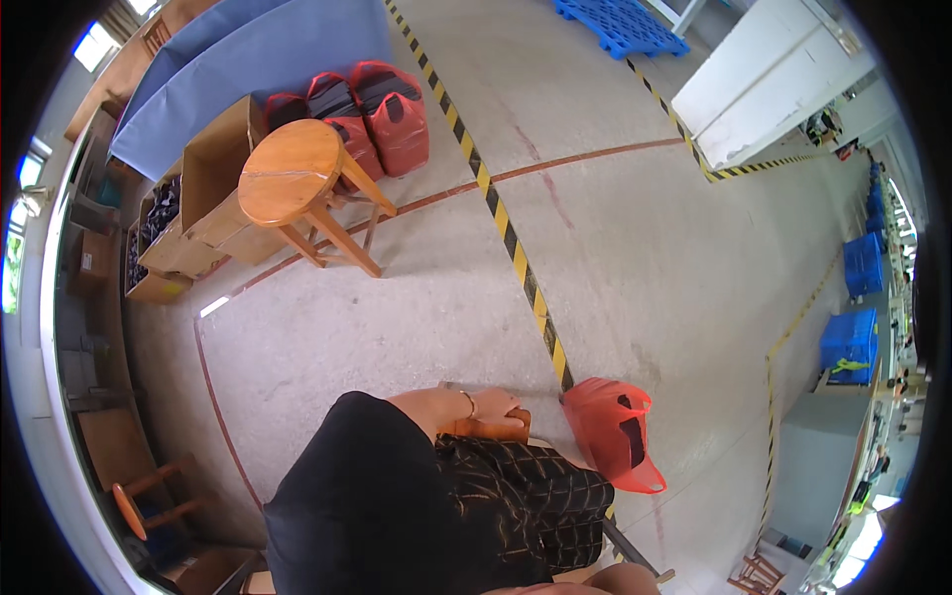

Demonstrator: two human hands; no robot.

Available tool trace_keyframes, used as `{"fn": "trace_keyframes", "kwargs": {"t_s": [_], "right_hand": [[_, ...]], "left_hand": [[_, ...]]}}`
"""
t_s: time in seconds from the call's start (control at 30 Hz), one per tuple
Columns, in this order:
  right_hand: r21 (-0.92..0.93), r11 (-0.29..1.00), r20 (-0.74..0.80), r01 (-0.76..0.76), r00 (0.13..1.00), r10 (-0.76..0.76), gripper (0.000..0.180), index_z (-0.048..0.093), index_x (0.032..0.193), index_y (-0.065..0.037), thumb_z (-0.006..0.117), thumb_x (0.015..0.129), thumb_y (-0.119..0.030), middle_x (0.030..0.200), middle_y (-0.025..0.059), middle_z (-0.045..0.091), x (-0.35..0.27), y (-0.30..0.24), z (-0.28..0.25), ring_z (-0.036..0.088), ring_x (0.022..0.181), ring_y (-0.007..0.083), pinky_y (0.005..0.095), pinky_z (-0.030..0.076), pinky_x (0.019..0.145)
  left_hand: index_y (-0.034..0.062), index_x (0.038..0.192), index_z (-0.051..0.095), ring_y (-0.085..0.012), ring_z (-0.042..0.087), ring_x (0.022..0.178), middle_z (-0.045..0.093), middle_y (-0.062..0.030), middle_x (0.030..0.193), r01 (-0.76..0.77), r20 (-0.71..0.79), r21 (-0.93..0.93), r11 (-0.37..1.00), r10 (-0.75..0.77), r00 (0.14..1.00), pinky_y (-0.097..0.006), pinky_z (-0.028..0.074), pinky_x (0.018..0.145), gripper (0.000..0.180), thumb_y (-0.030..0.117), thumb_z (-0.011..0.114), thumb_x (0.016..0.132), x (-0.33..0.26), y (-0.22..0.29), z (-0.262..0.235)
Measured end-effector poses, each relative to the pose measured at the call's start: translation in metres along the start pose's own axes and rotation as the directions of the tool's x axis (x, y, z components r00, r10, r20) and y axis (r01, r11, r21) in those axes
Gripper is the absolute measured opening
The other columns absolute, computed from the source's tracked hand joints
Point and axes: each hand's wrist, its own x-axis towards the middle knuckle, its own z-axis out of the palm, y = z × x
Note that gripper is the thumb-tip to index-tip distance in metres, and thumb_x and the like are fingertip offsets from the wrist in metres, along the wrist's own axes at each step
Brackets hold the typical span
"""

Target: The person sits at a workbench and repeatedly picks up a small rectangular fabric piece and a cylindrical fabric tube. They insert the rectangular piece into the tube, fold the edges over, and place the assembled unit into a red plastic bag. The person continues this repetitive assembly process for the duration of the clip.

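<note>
My left hand [488,406], with a bracelet at its wrist, is closed over the edge of an orange-brown wooden stool [504,427] beside my lap. Only part of that stool shows; dark patterned clothing [526,486] covers the area just below it. A red plastic bag [607,428] with something dark inside stands on the floor to the right of the hand. Bare skin shows at the lower edge, but my right hand itself is out of sight.
Another round wooden stool [290,174] stands ahead on the left, beside open cardboard boxes [220,164] and several filled red bags [400,124]. Yellow-black tape [511,243] runs along the floor. A white cabinet [759,79], blue pallet [620,25] and blue bins [848,342] lie toward the right.
</note>
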Motion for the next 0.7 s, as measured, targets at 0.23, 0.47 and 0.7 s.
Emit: {"fn": "trace_keyframes", "kwargs": {"t_s": [0.23, 0.47, 0.7], "right_hand": [[-0.193, 0.975, 0.219, -0.108, 0.964, 0.150, 0.058, 0.045, 0.135, -0.001, 0.056, 0.097, -0.044, 0.115, 0.0227, 0.055, -0.002, 0.009, 0.011, 0.055, 0.106, 0.0376, 0.0531, 0.044, 0.095], [-0.286, 0.950, 0.301, -0.123, 0.930, 0.210, 0.055, 0.047, 0.134, -0.001, 0.057, 0.097, -0.040, 0.115, 0.0228, 0.055, -0.003, 0.017, 0.013, 0.055, 0.106, 0.0378, 0.0527, 0.044, 0.095], [-0.356, 0.924, 0.327, -0.139, 0.908, 0.262, 0.052, 0.049, 0.132, -0.001, 0.058, 0.097, -0.037, 0.114, 0.0229, 0.055, 0.000, 0.025, 0.006, 0.055, 0.106, 0.0380, 0.0522, 0.044, 0.095]], "left_hand": [[0.0025, 0.092, 0.064, -0.0418, 0.066, 0.080, 0.069, -0.0199, 0.086, -0.062, -0.222, 0.046, 0.997, 0.071, 0.972, -0.052, 0.049, 0.074, 0.062, 0.063, 0.050, 0.089, -0.003, 0.000, 0.009], [-0.0002, 0.095, 0.062, -0.0434, 0.065, 0.084, 0.068, -0.0236, 0.087, -0.072, -0.153, -0.022, 0.997, 0.068, 0.986, -0.053, 0.046, 0.083, 0.062, 0.060, 0.050, 0.090, -0.004, 0.002, -0.003], [-0.0038, 0.102, 0.059, -0.0448, 0.063, 0.093, 0.065, -0.0273, 0.095, -0.034, -0.053, -0.112, 0.993, 0.028, 0.998, -0.051, 0.048, 0.083, 0.060, 0.055, 0.054, 0.091, -0.007, 0.009, -0.011]]}}
